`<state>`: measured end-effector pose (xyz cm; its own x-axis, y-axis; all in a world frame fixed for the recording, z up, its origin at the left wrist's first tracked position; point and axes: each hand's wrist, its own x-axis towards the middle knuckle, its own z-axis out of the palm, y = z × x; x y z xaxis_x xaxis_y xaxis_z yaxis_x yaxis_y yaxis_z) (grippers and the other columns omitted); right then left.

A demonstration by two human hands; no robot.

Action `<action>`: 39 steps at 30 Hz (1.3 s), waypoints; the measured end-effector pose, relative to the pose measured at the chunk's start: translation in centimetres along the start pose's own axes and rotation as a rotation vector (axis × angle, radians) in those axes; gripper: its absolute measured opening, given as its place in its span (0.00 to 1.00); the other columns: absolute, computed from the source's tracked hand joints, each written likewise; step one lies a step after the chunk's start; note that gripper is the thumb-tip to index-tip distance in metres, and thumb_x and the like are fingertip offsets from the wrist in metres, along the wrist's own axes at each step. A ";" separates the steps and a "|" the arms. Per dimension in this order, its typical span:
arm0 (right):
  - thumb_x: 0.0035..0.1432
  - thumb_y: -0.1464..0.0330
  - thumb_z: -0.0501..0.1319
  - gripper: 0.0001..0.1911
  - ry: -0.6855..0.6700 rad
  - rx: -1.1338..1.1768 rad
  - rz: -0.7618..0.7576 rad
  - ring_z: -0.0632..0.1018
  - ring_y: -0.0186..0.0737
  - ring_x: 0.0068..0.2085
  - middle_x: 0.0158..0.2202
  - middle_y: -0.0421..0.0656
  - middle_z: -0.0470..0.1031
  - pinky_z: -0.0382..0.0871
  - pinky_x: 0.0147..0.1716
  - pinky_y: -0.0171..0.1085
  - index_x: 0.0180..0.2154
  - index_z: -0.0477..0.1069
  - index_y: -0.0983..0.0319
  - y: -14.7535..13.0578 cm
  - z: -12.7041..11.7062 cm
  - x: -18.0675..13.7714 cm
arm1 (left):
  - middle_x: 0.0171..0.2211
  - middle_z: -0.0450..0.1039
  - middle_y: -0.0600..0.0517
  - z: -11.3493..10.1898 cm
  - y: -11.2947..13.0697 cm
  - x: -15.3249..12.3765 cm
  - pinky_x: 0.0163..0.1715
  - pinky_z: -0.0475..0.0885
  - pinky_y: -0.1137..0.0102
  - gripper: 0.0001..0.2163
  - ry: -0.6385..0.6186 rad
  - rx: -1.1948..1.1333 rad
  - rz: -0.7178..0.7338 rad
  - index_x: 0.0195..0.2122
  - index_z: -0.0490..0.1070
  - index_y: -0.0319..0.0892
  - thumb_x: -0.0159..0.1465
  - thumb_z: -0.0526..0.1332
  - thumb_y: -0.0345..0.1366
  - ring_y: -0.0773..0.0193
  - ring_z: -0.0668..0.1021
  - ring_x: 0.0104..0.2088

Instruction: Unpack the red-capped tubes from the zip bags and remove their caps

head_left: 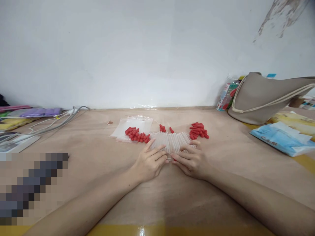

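Observation:
My left hand (150, 163) is closed in a pinch on one end of a thin clear tube (169, 159), low in front of the row of similar tubes. From the right, my right hand (193, 161) pinches a red rubber bulb (175, 160) at the tube's other end; the fingers hide most of it. Several clear dropper tubes (169, 141) lie side by side just beyond both hands. Loose red rubber bulbs (136, 134) lie to their left, partly on clear plastic bags (120, 127). Another heap of red bulbs (199, 130) sits to the right.
A few red bulbs (162, 128) lie behind the tubes. Grey and white cables (61, 119) and colourful packets (40, 112) are at the left. On the right stand a grey bag (261, 98) and a blue tissue pack (278, 139). A white wall (147, 59) bounds the table.

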<state>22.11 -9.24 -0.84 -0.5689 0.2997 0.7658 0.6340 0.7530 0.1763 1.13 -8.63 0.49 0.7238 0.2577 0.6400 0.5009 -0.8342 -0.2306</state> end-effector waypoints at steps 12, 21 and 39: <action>0.56 0.67 0.60 0.09 0.012 -0.057 -0.058 0.73 0.32 0.35 0.28 0.34 0.77 0.53 0.42 0.41 0.41 0.70 0.57 0.4 -0.9 -0.9 | 0.37 0.76 0.52 -0.6 0.0 -0.6 0.57 0.55 0.53 0.04 0.047 -0.081 -0.017 0.34 0.69 0.40 0.60 0.56 0.28 0.61 0.74 0.46; 0.56 0.67 0.58 0.12 0.183 0.151 0.377 0.69 0.35 0.31 0.30 0.43 0.69 0.64 0.30 0.36 0.43 0.72 0.57 5.5 -1.7 -1.4 | 0.36 0.63 0.47 0.0 -1.3 -1.7 0.28 0.69 0.73 0.11 0.072 -0.216 -0.330 0.45 0.66 0.39 0.62 0.52 0.28 0.69 0.69 0.29; 0.48 0.63 0.58 0.12 0.282 0.125 1.109 0.67 0.33 0.24 0.27 0.43 0.71 0.64 0.23 0.34 0.34 0.71 0.64 13.5 -1.4 -4.3 | 0.30 0.65 0.49 5.2 -2.7 4.7 0.32 0.70 0.69 0.08 -0.015 -0.104 -0.276 0.30 0.66 0.38 0.57 0.50 0.23 0.64 0.70 0.30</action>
<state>33.90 -1.19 -0.90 0.4166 0.7041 0.5751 0.6473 0.2145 -0.7315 5.65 -2.68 0.33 0.5741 0.4888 0.6568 0.6295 -0.7765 0.0277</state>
